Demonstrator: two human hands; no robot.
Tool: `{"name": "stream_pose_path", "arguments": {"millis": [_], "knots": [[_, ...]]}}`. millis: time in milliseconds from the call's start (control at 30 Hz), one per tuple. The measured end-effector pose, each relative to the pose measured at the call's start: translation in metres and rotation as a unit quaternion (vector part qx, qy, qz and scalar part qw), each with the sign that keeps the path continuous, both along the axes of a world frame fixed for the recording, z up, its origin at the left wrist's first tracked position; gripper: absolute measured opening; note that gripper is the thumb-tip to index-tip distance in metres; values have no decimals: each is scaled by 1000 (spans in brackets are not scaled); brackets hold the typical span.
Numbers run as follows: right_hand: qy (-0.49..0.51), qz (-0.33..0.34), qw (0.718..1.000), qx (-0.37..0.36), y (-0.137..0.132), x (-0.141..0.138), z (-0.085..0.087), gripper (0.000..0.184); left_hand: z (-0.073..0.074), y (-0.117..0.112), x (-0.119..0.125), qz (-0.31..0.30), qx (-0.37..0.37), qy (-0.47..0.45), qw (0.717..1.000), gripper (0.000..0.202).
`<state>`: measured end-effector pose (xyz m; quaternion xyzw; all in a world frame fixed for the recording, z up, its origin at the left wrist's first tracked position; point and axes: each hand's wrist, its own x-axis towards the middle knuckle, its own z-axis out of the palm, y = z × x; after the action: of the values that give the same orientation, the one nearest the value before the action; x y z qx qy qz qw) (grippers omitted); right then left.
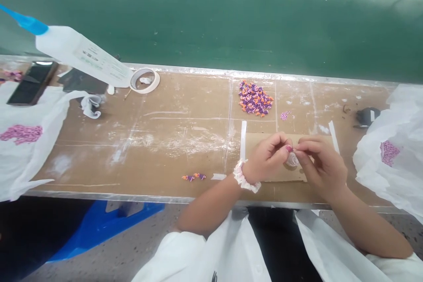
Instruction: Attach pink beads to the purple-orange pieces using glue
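My left hand (269, 158), with a white ruffled band (245, 177) at its wrist, is closed in a pinch. A tiny dark-pink piece (289, 148) shows at its thumb and fingertip. My right hand (324, 168) is also pinched, its fingertips almost meeting the left ones; what they grip is too small to make out. Under the fingertips, a clear round item (292, 160) lies over a taped cardboard sheet (277, 176). Beyond the hands sit a heap of small purple-and-orange pieces (256, 99) and a little cluster of pink-and-white bits (285, 116).
Two purple-and-orange pieces (194, 177) lie near the front edge. Leftward are a white bottle with blue nozzle (86, 55), a tape roll (156, 83), a phone (33, 83) and white cloth holding pink bits (21, 134). White sheeting (373, 154) and a black object (367, 116) are rightward.
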<state>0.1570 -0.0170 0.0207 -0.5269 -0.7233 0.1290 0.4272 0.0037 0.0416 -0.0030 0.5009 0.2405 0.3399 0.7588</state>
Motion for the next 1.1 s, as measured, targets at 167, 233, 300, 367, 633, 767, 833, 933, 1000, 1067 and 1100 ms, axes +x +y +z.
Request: {"name": "stream_pose_path", "arguments": {"millis": [167,233,300,367,633,767,833,933,1000,1067,1100], "knots": [[96,-36,994,42,-5,-13,4,33,-3,-4,0,40,57,-7,998,23],[119,-31,992,36,-4,-17,4,31,-4,-5,0,41,83,-3,996,20],[130,-27,991,30,-3,-20,5,29,-6,-5,0,48,121,10,991,18],[130,-31,991,23,-1,-22,6,27,-6,-5,1,63,164,30,984,18],[158,-55,986,-3,1,-26,7,20,-8,-4,2,136,325,70,933,20],[172,-59,983,-16,1,-28,8,21,-9,-5,3,167,352,61,919,19],[174,-55,983,-16,0,-28,9,22,-9,-6,3,175,360,54,915,17],[177,-53,983,-13,0,-28,9,24,-10,-7,2,175,372,62,910,17],[179,-50,982,-17,0,-27,8,25,-11,-7,2,175,383,73,904,17],[185,-43,982,-25,1,-26,6,25,-12,-7,3,182,398,82,895,16],[190,-37,981,-31,1,-26,6,25,-13,-6,3,186,407,85,890,15]]}}
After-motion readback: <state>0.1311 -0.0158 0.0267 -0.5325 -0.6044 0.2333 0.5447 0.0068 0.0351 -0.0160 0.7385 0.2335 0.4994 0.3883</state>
